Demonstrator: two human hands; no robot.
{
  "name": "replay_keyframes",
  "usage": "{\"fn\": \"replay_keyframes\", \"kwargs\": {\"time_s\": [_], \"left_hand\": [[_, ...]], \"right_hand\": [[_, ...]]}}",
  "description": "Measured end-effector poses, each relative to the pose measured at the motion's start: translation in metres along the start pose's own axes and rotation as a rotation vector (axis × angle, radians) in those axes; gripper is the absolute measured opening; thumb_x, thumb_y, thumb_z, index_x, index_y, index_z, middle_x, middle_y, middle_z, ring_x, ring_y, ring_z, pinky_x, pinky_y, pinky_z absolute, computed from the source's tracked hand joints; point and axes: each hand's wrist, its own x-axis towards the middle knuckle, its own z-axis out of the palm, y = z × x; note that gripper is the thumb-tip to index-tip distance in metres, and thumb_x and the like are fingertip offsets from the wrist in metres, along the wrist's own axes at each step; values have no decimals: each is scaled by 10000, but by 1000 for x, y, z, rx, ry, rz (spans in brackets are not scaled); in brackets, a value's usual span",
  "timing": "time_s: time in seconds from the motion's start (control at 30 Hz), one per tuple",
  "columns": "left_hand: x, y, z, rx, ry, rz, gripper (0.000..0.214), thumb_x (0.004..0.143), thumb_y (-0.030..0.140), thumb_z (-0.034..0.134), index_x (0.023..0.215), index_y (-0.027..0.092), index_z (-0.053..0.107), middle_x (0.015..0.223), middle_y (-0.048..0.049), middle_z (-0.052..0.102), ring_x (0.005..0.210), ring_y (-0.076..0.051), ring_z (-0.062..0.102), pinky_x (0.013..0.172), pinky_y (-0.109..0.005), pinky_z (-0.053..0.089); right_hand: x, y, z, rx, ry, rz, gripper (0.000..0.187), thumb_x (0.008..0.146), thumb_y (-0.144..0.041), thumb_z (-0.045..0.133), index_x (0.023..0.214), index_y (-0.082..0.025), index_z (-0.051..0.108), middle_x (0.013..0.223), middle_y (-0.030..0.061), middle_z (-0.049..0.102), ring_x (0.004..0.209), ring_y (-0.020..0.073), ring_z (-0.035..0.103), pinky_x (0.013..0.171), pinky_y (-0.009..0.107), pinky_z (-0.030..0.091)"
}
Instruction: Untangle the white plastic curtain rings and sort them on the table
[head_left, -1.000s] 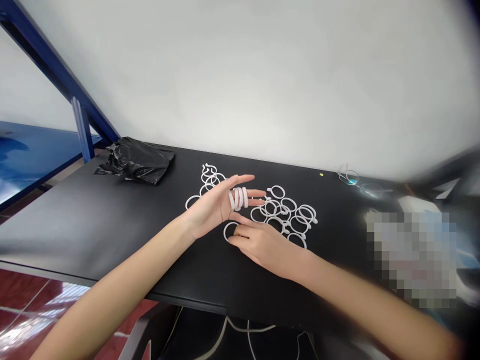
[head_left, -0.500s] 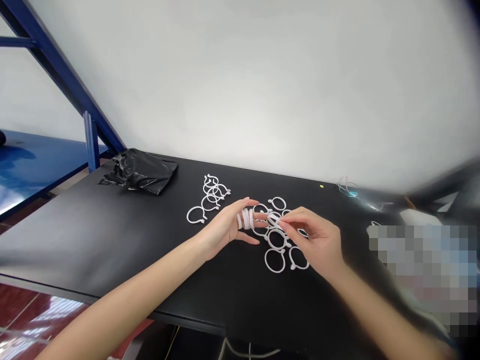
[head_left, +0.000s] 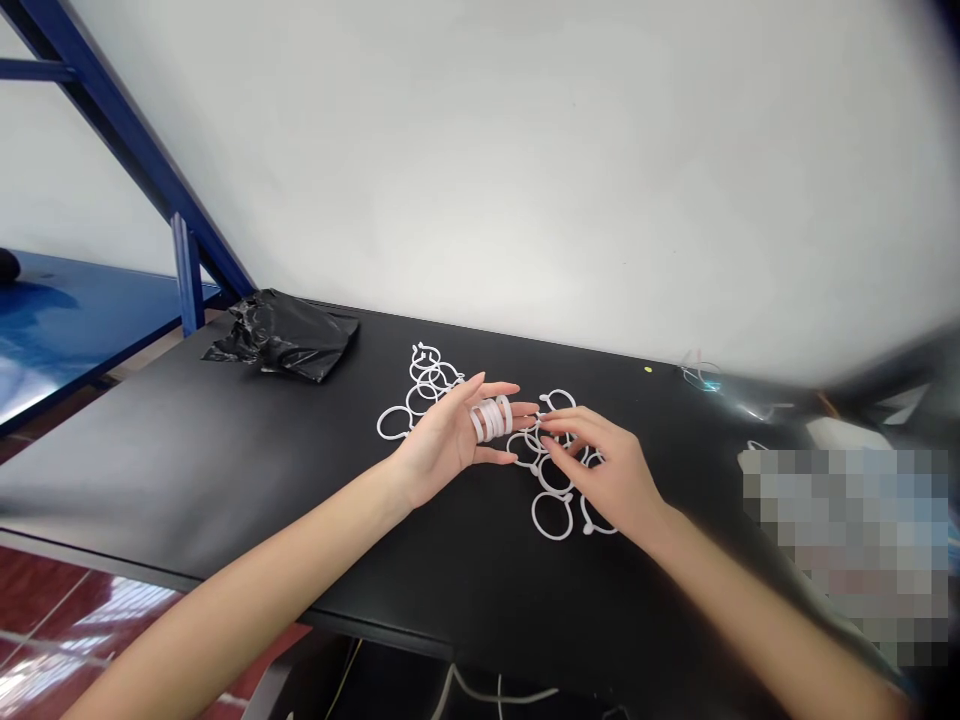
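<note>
My left hand (head_left: 442,440) hovers palm inward over the table, its fingers stretched out. Several white rings (head_left: 491,418) sit side by side around its middle fingers, which carry them. Just right of those fingertips is my right hand (head_left: 604,460), with thumb and fingers a little apart and no ring visible between them. Below it lies a loose pile of thin white rings with small knobs (head_left: 551,515), partly hidden by my right hand. A second group of such knobbed rings (head_left: 393,422) lies behind my left hand, partly covered by it.
A crumpled black plastic bag (head_left: 292,335) lies at the back left of the black table (head_left: 150,450). Blue frame bars (head_left: 127,130) rise at left. A pale wall (head_left: 480,180) stands behind. Clear plastic (head_left: 701,375) lies at back right, beside a blurred-out patch (head_left: 847,550).
The ring pinched in my right hand has gone onto my left fingers with the others. My right hand's fingers have opened and let go. The view has shifted slightly.
</note>
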Motion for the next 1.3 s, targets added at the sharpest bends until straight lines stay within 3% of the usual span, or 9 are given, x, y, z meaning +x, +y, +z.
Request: {"fn": "replay_keyframes", "kwargs": {"time_s": [0.13,0.3,0.4,0.53,0.67,0.87,1.03,1.2,1.3], "left_hand": [[0,2,-2,11,14,15,448,925,504,500,1190,155,592,1263,-177,630,1213,-311,564,732,-318,552],[1,4,-5,13,54,24,436,923,492,506,1179,152,600,1269,-173,629,1192,-307,583,741,-329,545],[1,5,-5,24,58,22,424,923,492,505,1162,158,609,1256,-163,641,1186,-303,587,750,-337,544],[1,4,-3,114,69,-7,362,917,447,541,1131,166,617,1209,-151,667,1155,-291,604,758,-338,542],[0,-1,1,191,27,-73,380,923,467,531,1143,168,607,1150,-159,687,1108,-294,626,739,-350,549],[2,-10,1,173,-38,-94,464,923,530,497,1190,162,590,1168,-173,669,1128,-308,610,706,-331,552],[2,-10,-1,165,-47,-71,466,937,517,480,1235,171,575,1169,-168,665,1133,-300,598,701,-334,568],[0,-7,0,141,-64,-67,473,952,445,487,1345,183,480,1210,-184,650,1151,-309,608,691,-323,571],[-1,-5,1,166,-83,-102,505,954,402,501,1405,197,405,1213,-184,649,1111,-308,638,665,-323,577]], "right_hand": [[15,10,7,-224,-218,-27,109,839,-191,668,941,-218,697,928,66,710,904,252,611,791,429,526],[30,9,19,-417,-365,-14,109,810,-117,642,893,-170,689,804,69,669,766,222,580,682,351,469],[32,6,15,-373,-336,71,99,841,-129,596,827,-182,678,739,44,670,693,194,587,641,322,447],[29,3,-2,-190,-179,196,45,831,-222,639,833,-206,682,726,13,692,591,154,585,594,302,462],[24,-3,-14,16,-47,303,155,786,-341,708,764,-198,654,689,16,689,530,151,606,520,292,494],[21,-21,-8,198,-116,379,167,803,-350,694,844,-188,697,794,57,737,540,173,682,484,293,568],[21,-28,-11,383,-115,492,304,806,-409,705,996,-172,712,907,98,754,669,223,742,454,270,588],[14,-27,-19,304,-109,395,245,854,-362,657,1018,-190,716,865,71,757,715,198,730,542,273,601],[9,-24,-19,194,-166,229,218,870,-297,628,1054,-211,710,1101,81,725,772,178,707,547,263,572]]}}
